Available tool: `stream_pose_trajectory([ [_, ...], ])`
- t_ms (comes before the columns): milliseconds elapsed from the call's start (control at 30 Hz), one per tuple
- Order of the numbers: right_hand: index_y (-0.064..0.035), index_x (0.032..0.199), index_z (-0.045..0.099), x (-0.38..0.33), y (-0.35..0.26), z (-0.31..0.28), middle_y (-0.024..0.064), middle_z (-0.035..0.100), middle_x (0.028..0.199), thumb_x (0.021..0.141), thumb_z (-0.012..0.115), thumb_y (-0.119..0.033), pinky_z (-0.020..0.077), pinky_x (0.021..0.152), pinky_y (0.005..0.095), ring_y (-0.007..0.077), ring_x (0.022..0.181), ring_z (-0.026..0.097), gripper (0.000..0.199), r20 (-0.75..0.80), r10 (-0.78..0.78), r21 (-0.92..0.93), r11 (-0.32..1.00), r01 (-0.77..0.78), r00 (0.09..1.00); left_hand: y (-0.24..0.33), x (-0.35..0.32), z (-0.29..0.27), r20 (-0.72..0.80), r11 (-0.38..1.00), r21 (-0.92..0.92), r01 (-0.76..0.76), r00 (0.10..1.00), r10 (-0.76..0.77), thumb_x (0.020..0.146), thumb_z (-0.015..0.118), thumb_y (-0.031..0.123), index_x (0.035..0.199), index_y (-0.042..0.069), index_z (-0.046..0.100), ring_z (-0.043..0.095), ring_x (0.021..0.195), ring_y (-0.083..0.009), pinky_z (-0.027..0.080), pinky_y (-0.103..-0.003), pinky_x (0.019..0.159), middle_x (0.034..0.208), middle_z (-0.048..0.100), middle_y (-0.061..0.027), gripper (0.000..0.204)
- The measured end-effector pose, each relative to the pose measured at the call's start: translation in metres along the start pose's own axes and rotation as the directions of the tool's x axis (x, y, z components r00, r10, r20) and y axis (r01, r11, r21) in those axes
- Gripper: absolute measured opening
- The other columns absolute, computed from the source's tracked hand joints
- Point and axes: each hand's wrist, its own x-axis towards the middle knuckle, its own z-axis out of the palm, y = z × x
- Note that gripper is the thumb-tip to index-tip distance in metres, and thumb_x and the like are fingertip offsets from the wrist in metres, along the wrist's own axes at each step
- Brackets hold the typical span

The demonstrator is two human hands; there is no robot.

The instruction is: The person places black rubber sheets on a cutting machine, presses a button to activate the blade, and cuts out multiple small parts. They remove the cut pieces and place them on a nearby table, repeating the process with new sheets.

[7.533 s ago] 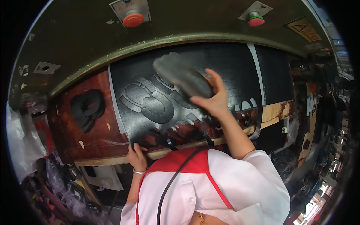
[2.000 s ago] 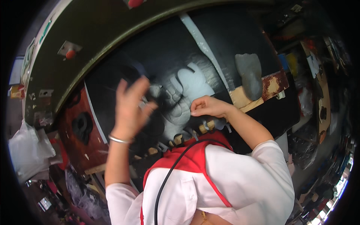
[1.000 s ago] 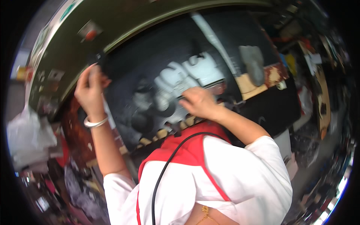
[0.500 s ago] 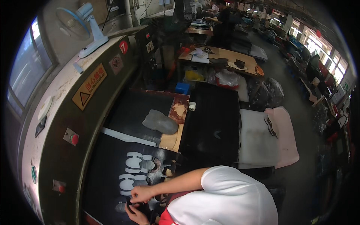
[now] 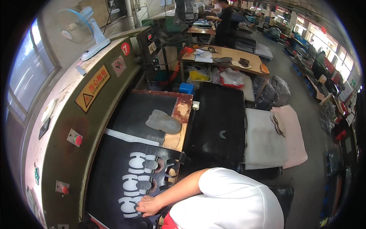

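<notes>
My right hand (image 5: 148, 206) reaches over the black work surface (image 5: 105, 175) with bent, closed fingers. Its fingertips touch the lowest of several white curved cut pieces (image 5: 128, 206); whatever lies between them is too small to make out. These pieces lie in rows on the black surface. Beside them are a grey rounded piece (image 5: 151, 165) and a second grey rounded piece (image 5: 143, 185). Dark curved pieces (image 5: 170, 166) lie nearer my body. Further back, a grey sole-shaped piece (image 5: 164, 122) rests on a black board partly over tan material. My left hand is not visible.
A green machine beam (image 5: 103, 72) with red push buttons (image 5: 77, 140) runs along the left, carrying a blue fan (image 5: 82, 30). Black sheets (image 5: 217, 118) and white sheets (image 5: 265, 137) are stacked to the right. A wooden table (image 5: 228, 57) stands behind; a person (image 5: 225, 23) works beyond.
My left hand has gone from view. My right hand has shifted slightly right and down, and the lowest white pieces now show. The grey piece by the hands at lower left is no longer visible.
</notes>
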Motion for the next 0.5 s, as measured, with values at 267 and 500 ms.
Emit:
stream_pose_trajectory([
  [267,0.0004,0.080,0.058,0.044,0.006,0.025,0.0214,0.063,0.074,0.092,0.048,-0.062,0.0451,0.042,0.0329,0.0219,0.049,0.059,0.064,0.762,0.151,0.629,0.058,-0.775,0.630,-0.063,-0.163,-0.001,0.815,0.712,0.192,-0.675,0.514,0.268,0.085,0.070,0.019,0.117,0.003,0.064,0.062,0.082,-0.0343,0.052,-0.040,0.073,0.093,0.065,-0.0165,0.036],
  [500,-0.0046,0.081,0.059,0.048,0.004,0.036,0.0148,0.058,0.078,0.084,0.057,-0.062,0.0377,0.043,0.0297,0.0193,0.049,0.053,0.058,0.677,0.036,0.729,-0.162,-0.665,0.735,-0.080,-0.188,-0.014,0.782,0.837,0.241,-0.492,0.609,0.133,0.087,0.069,0.018,0.122,0.002,0.062,0.062,0.088,-0.0347,0.050,-0.040,0.080,0.100,0.064,-0.0197,0.039],
])
